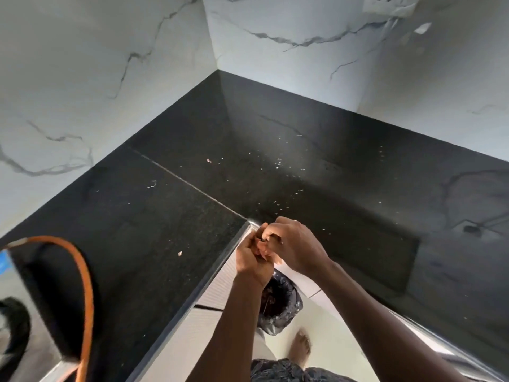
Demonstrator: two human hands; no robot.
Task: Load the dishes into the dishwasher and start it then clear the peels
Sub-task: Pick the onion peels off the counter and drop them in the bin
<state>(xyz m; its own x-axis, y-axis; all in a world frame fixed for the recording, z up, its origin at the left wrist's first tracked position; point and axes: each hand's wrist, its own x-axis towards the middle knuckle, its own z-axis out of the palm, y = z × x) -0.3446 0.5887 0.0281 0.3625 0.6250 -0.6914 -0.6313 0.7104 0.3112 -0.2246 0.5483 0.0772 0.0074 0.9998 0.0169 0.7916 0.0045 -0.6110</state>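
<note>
Small pale peel scraps [278,161] lie scattered over the black stone counter [170,216], with a larger bit [179,253] near the front edge. My left hand [252,264] is cupped just below the counter's inner corner, its fingers curled round a small clump of scraps. My right hand [296,244] lies against it from the right with its fingers bent down over the left palm; what they hold is hidden. Directly under both hands stands a bin lined with a black bag [281,301] that has waste in it.
An orange hose [86,274] loops over a steel appliance [24,285] at the lower left. Marble walls close the counter's corner, and a wall socket [385,4] sits at the top right. My bare foot [301,347] stands on the pale floor beside the bin.
</note>
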